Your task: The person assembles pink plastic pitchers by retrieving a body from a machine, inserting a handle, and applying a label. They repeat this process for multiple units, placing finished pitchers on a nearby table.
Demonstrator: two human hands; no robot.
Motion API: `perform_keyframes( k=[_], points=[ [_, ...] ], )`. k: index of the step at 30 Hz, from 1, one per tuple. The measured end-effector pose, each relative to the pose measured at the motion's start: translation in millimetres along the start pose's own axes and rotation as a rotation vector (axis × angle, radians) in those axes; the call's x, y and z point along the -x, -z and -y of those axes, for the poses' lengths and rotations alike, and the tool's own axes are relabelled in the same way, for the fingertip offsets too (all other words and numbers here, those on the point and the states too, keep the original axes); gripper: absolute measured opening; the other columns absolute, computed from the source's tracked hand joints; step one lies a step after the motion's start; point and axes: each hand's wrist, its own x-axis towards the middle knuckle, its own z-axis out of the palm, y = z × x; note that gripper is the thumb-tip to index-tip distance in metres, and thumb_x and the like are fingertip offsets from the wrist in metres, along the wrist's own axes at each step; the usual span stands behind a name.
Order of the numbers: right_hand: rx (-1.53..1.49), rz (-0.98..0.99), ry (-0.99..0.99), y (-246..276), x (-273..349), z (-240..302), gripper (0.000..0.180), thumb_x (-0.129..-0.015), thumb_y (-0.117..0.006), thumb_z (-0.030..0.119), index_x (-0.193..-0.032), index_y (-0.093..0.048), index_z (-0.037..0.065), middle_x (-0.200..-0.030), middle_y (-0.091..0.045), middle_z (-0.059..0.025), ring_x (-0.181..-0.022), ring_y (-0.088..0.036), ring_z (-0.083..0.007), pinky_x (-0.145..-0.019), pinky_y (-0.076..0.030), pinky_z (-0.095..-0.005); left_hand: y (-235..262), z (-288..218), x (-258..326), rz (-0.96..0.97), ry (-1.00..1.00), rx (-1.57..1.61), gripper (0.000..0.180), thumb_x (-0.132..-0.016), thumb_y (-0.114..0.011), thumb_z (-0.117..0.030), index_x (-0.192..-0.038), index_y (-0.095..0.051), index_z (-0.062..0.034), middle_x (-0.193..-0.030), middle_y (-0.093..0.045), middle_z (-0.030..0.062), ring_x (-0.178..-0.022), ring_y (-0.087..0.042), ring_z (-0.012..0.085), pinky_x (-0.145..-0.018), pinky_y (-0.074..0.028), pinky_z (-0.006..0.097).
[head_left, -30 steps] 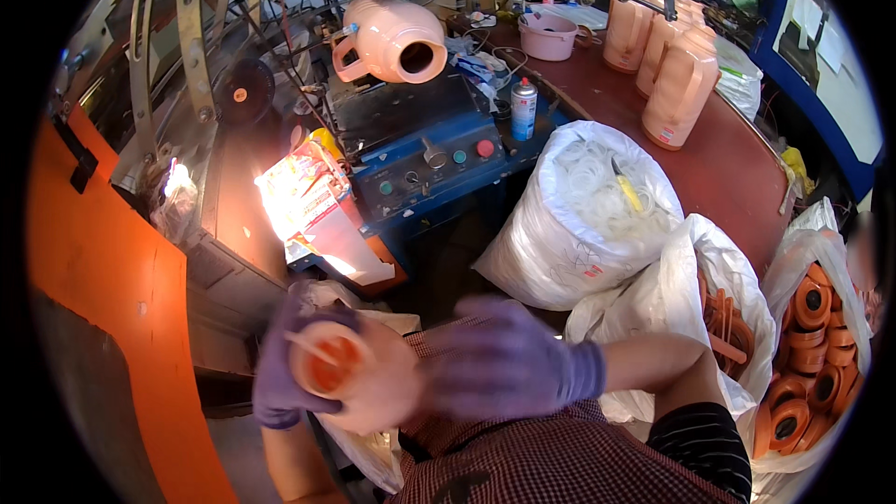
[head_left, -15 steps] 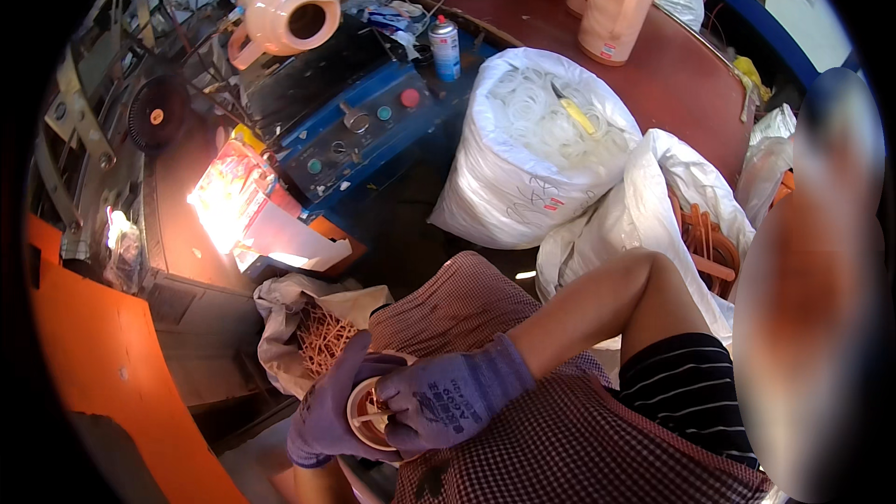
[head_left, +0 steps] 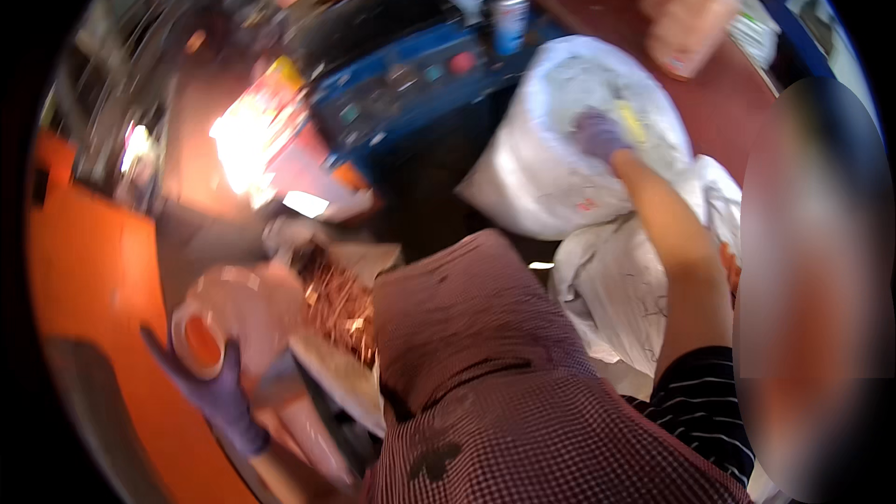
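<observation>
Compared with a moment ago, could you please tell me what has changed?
The right hand has let go of the pink vessel and reached right, to the white sack's opening. The left hand, still on the vessel, has moved left with it. The spray can stays standing.

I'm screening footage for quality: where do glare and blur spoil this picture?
Head view: glare partly whites out packaging beside the blue panel; head view: blur smears the right hand at the white sack and the far pink jugs, while the checked apron looks sharper.

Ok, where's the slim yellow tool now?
In the head view, the slim yellow tool is right of centre, in the white sack's mouth, just right of the right hand.
</observation>
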Motion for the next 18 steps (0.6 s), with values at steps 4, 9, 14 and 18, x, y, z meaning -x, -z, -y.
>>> perform_keyframes(
  k=[4, 9, 14, 18],
  points=[
    [-0.264, -0.096, 0.069, -22, -8, -52, 0.021, -0.084, -0.059, 0.021, -0.092, -0.069, 0.005, -0.103, -0.066, -0.0225, -0.100, -0.063, -0.0392, -0.091, -0.050, -0.0452, -2, -25, 4, -0.065, 0.069, 0.039, 0.106, -0.066, -0.083, -0.013, -0.155, -0.027, -0.0008, -0.144, -0.050, 0.0190, -0.129, -0.051, 0.0305, -0.110, -0.040, 0.042],
    [-0.415, -0.034, 0.099, 20, -4, -47, 0.024, -0.082, -0.067, 0.021, -0.101, -0.069, 0.007, -0.110, -0.067, -0.0175, -0.104, -0.065, -0.0341, -0.095, -0.050, -0.0402, -61, -73, 10, 0.181, 0.096, 0.320, 0.084, -0.058, -0.093, -0.012, -0.130, -0.050, -0.0033, -0.115, -0.064, 0.0097, -0.105, -0.063, 0.0218, -0.095, -0.052, 0.037],
    [-0.010, 0.118, 0.025, -6, 0, -25, 0.032, -0.085, -0.067, 0.024, -0.113, -0.069, 0.009, -0.125, -0.063, -0.0125, -0.116, -0.060, -0.0342, -0.100, -0.046, -0.0413, -125, -100, 28, 0.471, -0.072, 0.556, 0.078, -0.063, -0.091, -0.024, -0.128, -0.053, -0.0025, -0.114, -0.065, 0.0137, -0.110, -0.063, 0.0315, -0.098, -0.049, 0.041],
    [0.015, -0.036, -0.048, 36, 3, -20, 0.026, -0.093, -0.060, 0.027, -0.107, -0.072, 0.009, -0.126, -0.062, -0.0119, -0.115, -0.060, -0.0334, -0.099, -0.046, -0.0412, -119, -94, 33, 0.479, -0.200, 0.475, 0.077, -0.061, -0.091, -0.020, -0.125, -0.054, -0.0006, -0.119, -0.061, 0.0137, -0.108, -0.063, 0.0279, -0.095, -0.049, 0.037]
  ],
)
